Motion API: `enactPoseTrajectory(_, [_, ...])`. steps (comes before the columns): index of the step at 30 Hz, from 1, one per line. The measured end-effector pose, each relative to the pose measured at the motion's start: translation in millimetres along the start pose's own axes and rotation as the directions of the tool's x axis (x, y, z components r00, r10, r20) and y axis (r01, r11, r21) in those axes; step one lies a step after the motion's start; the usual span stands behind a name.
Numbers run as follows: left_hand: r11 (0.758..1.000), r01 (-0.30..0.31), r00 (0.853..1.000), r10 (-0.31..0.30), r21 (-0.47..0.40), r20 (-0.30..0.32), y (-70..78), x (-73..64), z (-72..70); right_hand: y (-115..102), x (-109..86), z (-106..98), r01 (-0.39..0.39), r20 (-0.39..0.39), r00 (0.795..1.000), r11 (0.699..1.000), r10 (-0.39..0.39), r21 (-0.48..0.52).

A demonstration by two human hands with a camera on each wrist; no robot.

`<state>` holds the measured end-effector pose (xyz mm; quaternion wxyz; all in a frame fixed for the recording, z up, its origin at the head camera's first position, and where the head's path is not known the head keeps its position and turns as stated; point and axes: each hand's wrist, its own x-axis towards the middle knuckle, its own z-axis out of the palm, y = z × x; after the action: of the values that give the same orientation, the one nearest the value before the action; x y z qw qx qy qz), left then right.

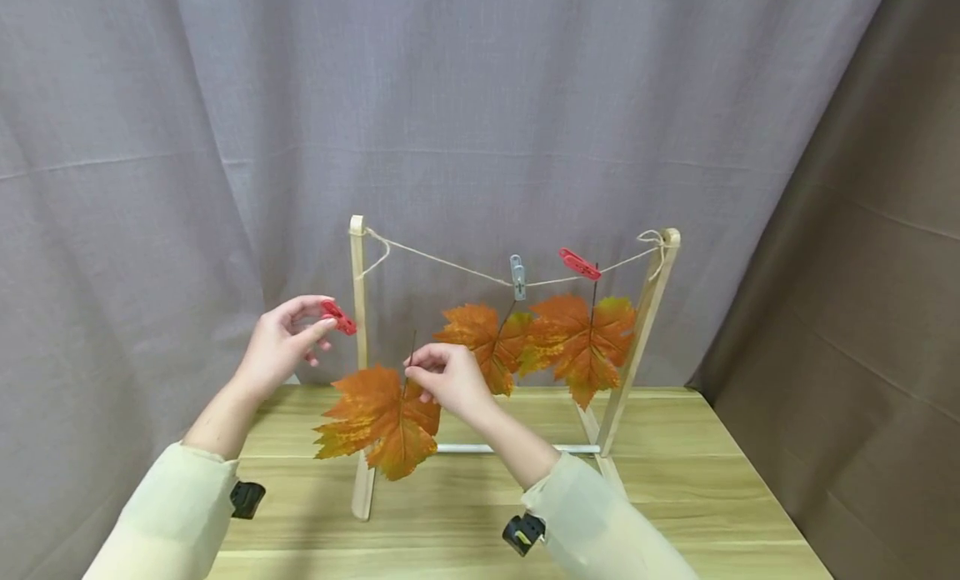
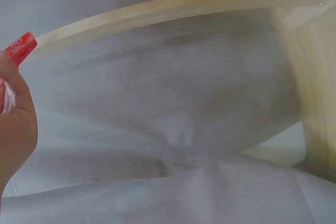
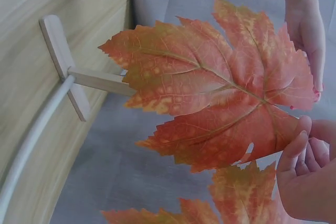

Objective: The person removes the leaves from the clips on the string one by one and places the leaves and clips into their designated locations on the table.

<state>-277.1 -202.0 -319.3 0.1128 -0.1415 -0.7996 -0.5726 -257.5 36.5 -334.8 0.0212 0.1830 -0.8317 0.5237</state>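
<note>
My left hand (image 1: 279,340) pinches a red clothespin (image 1: 339,317) between thumb and fingers, beside the left post of a wooden frame. In the left wrist view the clothespin (image 2: 21,48) sticks out past the thumb. My right hand (image 1: 455,380) pinches the thin stem of an orange artificial maple leaf (image 1: 382,426), which hangs down in front of the left post. The right wrist view shows that leaf (image 3: 210,85) large, partly covering the left hand (image 3: 307,35). Two more leaves hang from the string: one leaf (image 1: 487,342) below a grey clothespin (image 1: 518,277), another leaf (image 1: 585,338) below a red clothespin (image 1: 579,264).
A sagging string (image 1: 442,260) runs between the left post (image 1: 358,297) and the right post (image 1: 641,338). A white rod (image 1: 465,448) joins the posts low down. The frame stands on a wood-grain table (image 1: 697,488), with a grey curtain (image 1: 480,105) behind.
</note>
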Motion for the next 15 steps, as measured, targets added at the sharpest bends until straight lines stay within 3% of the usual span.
enactPoseTrajectory(6, [1.0,-0.03,0.996,0.03,-0.003,0.088,-22.5,0.9,3.3,11,-6.8,-6,-0.028,-0.028,0.999,1.0,0.028,-0.006])
enactPoseTrajectory(13, [0.997,-0.064,0.99,0.068,-0.039,0.127,-45.9,1.0,6.8,18,-16.5,-20,-0.049,-0.096,0.994,0.998,0.044,-0.047])
enactPoseTrajectory(15, [0.994,-0.065,0.987,0.077,-0.087,0.142,-51.4,1.3,7.2,22,-19.1,-25,-0.051,-0.121,0.992,0.997,0.044,-0.059])
